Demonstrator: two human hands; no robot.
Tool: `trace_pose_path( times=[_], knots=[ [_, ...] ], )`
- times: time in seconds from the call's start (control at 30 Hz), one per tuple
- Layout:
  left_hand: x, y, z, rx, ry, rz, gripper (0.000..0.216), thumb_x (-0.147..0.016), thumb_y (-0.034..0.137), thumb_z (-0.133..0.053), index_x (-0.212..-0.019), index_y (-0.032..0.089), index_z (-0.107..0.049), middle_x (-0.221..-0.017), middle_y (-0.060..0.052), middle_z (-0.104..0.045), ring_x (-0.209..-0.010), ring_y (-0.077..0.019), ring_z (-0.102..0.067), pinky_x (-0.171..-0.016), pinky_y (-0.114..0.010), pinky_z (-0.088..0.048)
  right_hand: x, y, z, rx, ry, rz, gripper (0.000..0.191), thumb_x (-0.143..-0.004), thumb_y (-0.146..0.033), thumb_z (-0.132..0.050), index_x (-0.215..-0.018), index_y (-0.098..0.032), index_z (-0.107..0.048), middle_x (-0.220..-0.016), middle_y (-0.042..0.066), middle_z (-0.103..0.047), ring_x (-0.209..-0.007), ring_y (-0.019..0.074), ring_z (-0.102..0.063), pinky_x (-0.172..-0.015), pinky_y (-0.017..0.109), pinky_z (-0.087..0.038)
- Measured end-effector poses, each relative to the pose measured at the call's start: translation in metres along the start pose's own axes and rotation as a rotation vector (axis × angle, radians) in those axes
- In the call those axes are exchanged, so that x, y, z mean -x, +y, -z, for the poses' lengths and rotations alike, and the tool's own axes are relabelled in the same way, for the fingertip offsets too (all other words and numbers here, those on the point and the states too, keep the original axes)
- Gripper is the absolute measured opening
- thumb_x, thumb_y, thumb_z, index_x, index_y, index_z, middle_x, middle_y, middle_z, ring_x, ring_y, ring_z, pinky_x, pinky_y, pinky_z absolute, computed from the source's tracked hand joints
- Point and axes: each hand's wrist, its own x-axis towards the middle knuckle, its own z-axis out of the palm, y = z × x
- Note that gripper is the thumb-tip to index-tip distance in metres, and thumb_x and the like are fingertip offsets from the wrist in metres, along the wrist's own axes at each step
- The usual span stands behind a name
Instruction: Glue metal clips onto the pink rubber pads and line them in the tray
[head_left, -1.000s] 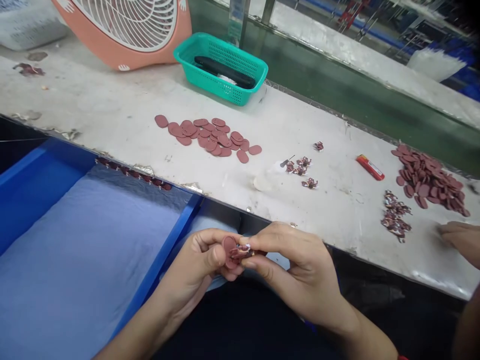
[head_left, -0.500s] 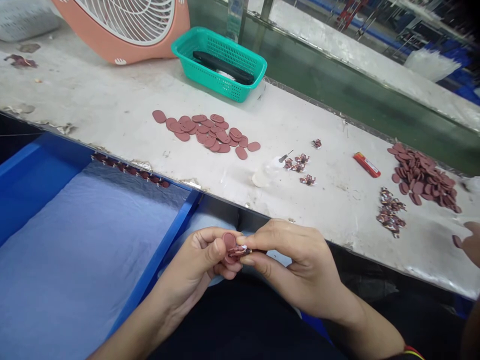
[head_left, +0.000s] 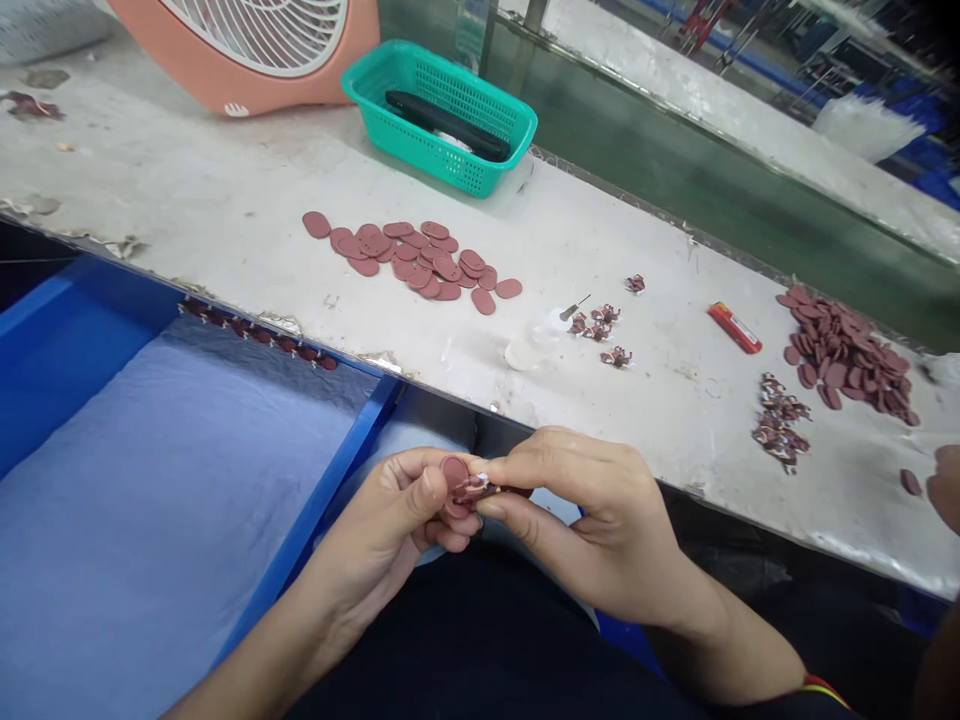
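Note:
My left hand (head_left: 409,505) is closed on a reddish-brown oval disc (head_left: 453,472), pinched between thumb and fingers. In my right hand (head_left: 581,500), thumb and forefinger grip a small brown and white figurine (head_left: 477,486), which is against the disc. Whether the two pieces are joined I cannot tell. Both hands are in front of the table edge, over my lap. Several loose oval discs (head_left: 420,262) lie on the table beyond them. Nearby are a translucent bottle with a needle tip (head_left: 534,343) and several similar small figurines (head_left: 600,322).
A blue tray (head_left: 352,440) with a pale lining and a row of pieces is at left. Behind stand a green basket (head_left: 439,172) and an orange fan (head_left: 300,85). Rightward are a red tube (head_left: 733,328), more discs (head_left: 847,350), figurines (head_left: 781,425) and another person's hand (head_left: 946,490).
My hands keep nearly the same pose around the disc and figurine, with the view slightly shifted. At right, the other person's hand has moved away from a single disc, now lying on the table.

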Motion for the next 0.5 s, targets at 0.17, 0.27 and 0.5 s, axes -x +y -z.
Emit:
trace_pose_path(
  times=[0.17, 0.27, 0.5],
  knots=[
    [-0.0007, -0.0003, -0.0009, -0.026, 0.022, -0.001, 0.043, -0.062, 0.058, -0.084, -0.07, 0.016, -0.076, -0.058, 0.0, -0.061, -0.051, -0.0085, -0.054, -0.051, -0.017, -0.047, -0.0007, -0.0006, -0.0005, 0.008, -0.02, 0.009, 0.016, -0.087, -0.009, -0.068, -0.102, -0.015, -0.069, -0.081, 0.003, -0.073, -0.069, 0.0125, -0.066, -0.067, 0.025, -0.055],
    [0.0002, -0.0014, -0.0005, -0.031, 0.032, -0.013, 0.043, -0.062, 0.058, -0.084, -0.072, 0.016, -0.077, -0.057, 0.0, -0.061, -0.052, -0.0085, -0.055, -0.051, -0.017, -0.047, -0.0018, -0.0001, -0.0011, -0.002, -0.029, 0.02, 0.018, -0.088, -0.009, -0.066, -0.104, -0.017, -0.069, -0.082, 0.003, -0.074, -0.071, 0.0127, -0.067, -0.069, 0.025, -0.056],
    [0.0069, 0.001, -0.0044, 0.005, 0.04, -0.071, 0.031, -0.062, 0.045, -0.089, -0.079, 0.02, -0.08, -0.059, 0.0, -0.069, -0.052, -0.0083, -0.059, -0.053, -0.016, -0.049, -0.0009, -0.0032, 0.0005, -0.014, -0.034, 0.094, 0.025, -0.086, -0.003, -0.067, -0.107, -0.016, -0.067, -0.085, 0.004, -0.075, -0.074, 0.012, -0.069, -0.07, 0.023, -0.058]
  ],
)
